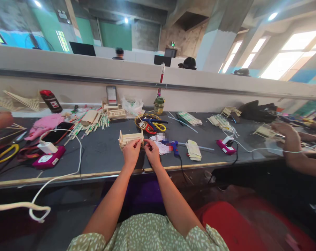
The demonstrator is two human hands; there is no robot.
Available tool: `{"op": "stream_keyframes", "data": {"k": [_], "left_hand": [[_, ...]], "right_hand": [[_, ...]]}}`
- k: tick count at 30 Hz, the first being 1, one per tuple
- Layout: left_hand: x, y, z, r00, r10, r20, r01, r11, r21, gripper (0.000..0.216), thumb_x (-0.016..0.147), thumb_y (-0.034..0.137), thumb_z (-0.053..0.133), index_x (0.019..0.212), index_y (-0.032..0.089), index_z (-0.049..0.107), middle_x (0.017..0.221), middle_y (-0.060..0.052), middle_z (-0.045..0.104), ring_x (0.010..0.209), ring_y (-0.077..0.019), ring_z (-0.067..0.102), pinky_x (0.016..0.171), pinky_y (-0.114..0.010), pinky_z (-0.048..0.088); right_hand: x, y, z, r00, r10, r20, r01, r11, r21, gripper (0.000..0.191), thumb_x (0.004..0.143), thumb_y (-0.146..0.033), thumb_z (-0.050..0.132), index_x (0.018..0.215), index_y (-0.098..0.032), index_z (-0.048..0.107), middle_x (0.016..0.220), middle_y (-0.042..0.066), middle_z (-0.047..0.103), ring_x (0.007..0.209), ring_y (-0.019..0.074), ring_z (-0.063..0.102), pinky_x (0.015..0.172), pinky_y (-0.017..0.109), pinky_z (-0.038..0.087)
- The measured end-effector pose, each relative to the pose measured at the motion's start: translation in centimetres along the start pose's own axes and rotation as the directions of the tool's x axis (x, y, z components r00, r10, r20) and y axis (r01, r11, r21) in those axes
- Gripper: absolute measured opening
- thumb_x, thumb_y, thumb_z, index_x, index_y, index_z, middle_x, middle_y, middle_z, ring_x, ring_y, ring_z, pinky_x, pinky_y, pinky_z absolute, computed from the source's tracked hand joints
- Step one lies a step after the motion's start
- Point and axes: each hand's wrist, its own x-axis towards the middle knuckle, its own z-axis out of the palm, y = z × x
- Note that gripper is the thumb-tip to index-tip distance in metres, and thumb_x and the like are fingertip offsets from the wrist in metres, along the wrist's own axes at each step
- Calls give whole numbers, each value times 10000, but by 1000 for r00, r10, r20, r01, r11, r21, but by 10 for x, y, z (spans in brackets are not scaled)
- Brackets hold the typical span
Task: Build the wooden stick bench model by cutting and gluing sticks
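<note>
A small frame built from pale wooden sticks (123, 137) stands on the dark table in front of me. My left hand (132, 154) is closed on its near right side, with the fingertips at a corner post. Close by on the right, my right hand (152, 153) is pinched, its fingertips almost meeting the left ones at the frame's right end. What lies between the right fingertips is too small to make out. A blue glue gun (174, 147) lies right of my hands, near a folded pale cloth (194, 150) and some paper (158, 143).
Behind the frame sits a basket (137, 122) with yellow-handled scissors (160, 126). Loose sticks (95, 126), a phone (60, 132) and a pink power strip (49, 157) with a white cable are left. Co-workers' hands (285, 130) show at both sides. A low partition (137, 75) runs behind.
</note>
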Motion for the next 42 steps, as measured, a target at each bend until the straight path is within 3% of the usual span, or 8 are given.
{"op": "stream_keyframes", "data": {"k": [22,42], "left_hand": [[8,5,2,999,24,23,-25,998,54,181,864,255,580,891,198,749,865,-51,741,762,-178,645,705,-267,448],[11,10,0,999,-26,47,21,995,94,193,860,272,570,862,208,752,886,-55,752,752,-183,652,666,-263,428]], "right_hand": [[1,0,0,1000,1,11,0,1000,-31,419,777,-212,499,1158,-203,672,816,17,596,669,137,511,666,259,459],[1,-1,0,1000,3,17,-3,1000,0,399,781,-228,512,1148,-199,667,804,7,578,669,134,512,660,257,455]]}}
